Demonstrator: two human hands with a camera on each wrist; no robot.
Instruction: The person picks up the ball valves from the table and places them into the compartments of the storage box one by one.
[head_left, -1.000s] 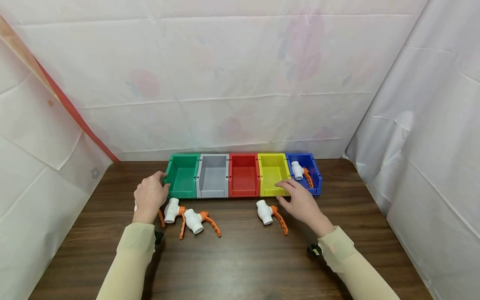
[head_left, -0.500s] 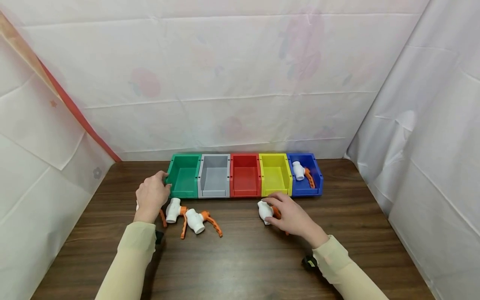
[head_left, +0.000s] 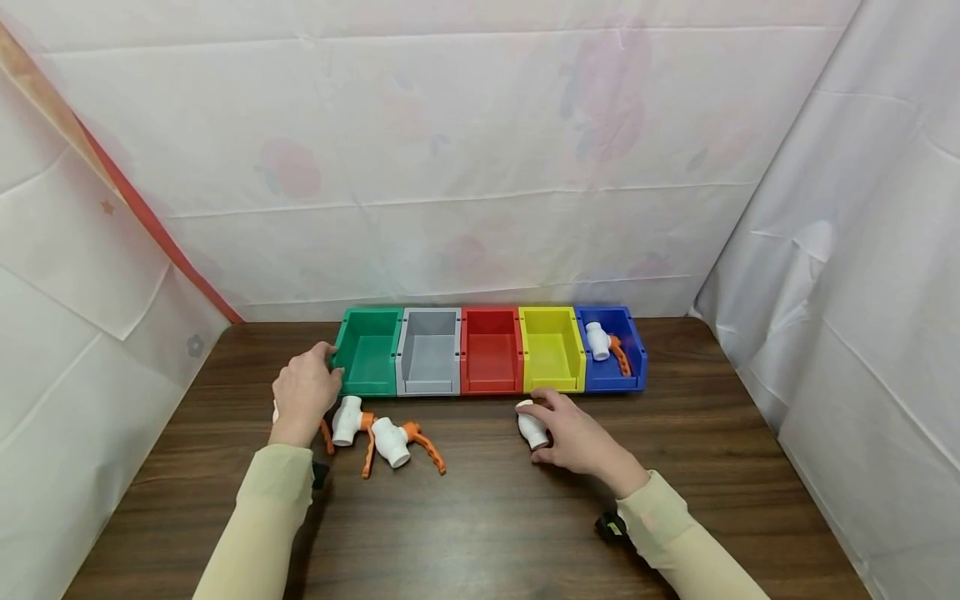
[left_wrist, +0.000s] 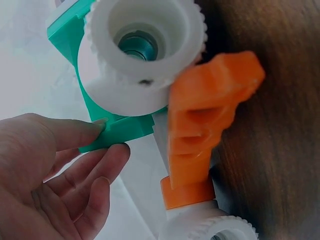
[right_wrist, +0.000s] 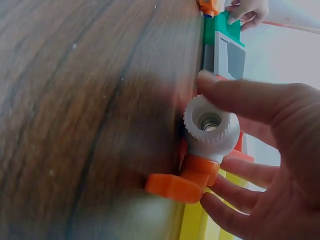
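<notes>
In the head view my left hand is at the green bin. The left wrist view shows its thumb and fingers pinching that bin's edge. A white ball valve with an orange handle stands close to this hand, mostly covered by it from above. My right hand curls round another white ball valve in front of the yellow bin. The right wrist view has the thumb over its white body and the other fingers near its orange handle, which the hand hides from above.
Two more ball valves, one beside the other, lie before the green and grey bins. A grey bin and a red bin continue the row. The blue bin holds a ball valve. White curtains surround the wooden table.
My right hand has moved left and down from beside the yellow and blue bins onto the ball valve, covering its handle. The left hand stays at the green bin.
</notes>
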